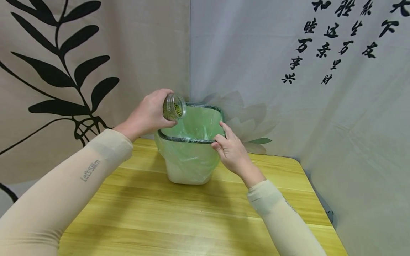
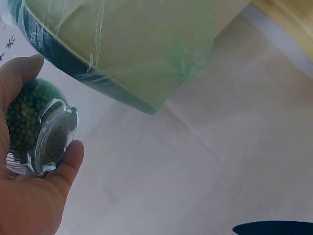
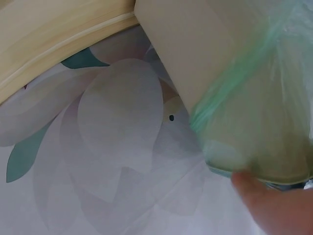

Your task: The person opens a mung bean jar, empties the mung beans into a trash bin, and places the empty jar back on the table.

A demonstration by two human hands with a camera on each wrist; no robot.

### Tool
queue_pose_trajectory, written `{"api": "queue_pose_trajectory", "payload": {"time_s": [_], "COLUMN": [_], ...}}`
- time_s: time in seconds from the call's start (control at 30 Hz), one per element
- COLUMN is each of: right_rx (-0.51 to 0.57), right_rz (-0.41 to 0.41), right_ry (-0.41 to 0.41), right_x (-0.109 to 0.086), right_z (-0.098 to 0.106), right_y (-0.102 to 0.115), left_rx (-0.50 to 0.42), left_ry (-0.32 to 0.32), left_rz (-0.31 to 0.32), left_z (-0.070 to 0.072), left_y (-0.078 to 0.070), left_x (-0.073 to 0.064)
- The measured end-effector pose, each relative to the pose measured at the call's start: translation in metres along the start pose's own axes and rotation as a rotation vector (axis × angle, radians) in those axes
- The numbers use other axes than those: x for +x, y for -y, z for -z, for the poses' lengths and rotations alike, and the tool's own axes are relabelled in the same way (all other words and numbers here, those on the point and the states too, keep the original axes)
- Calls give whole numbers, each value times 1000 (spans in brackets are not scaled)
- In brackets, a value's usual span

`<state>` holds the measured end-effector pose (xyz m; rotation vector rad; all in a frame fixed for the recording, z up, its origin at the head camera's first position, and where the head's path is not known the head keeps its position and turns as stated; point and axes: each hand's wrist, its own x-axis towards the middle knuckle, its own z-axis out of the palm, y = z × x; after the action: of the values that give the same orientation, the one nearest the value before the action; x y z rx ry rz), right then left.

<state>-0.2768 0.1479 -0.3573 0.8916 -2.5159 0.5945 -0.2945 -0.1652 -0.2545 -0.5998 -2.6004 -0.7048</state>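
My left hand [image 1: 152, 111] grips a clear glass jar [image 1: 173, 107] of small green beans, probably mung beans. The jar is tilted on its side, its mouth facing right, at the left rim of a pale trash bin [image 1: 189, 177]. In the left wrist view, beans [image 2: 24, 117] fill the jar's body behind its glass mouth. A thin green bag [image 1: 195, 156] lines the bin and folds out over its dark rim [image 1: 192, 140]. My right hand [image 1: 233, 153] holds the bin's right rim, with its thumb [image 3: 249, 188] on the outside in the right wrist view.
The bin stands upright near the back edge of a yellow wooden table [image 1: 179, 217]. Close behind hang a beige curtain [image 1: 144, 42] with black leaves and a pale curtain [image 1: 250, 53] with dark lettering and a flower print.
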Motion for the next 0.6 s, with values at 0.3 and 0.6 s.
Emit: {"api": "queue_pose_trajectory", "payload": {"time_s": [0.3, 0.6], "right_rx": [-15, -33], "right_rz": [77, 100], "right_ry": [-10, 5], "right_x": [-1, 1], "right_z": [0, 1], "right_y": [-2, -2], "left_rx": [14, 35], "left_ry": [10, 26], "left_rz": [-9, -10], "left_z": [-2, 0], "left_y": [-1, -3], "left_x": [2, 5]}}
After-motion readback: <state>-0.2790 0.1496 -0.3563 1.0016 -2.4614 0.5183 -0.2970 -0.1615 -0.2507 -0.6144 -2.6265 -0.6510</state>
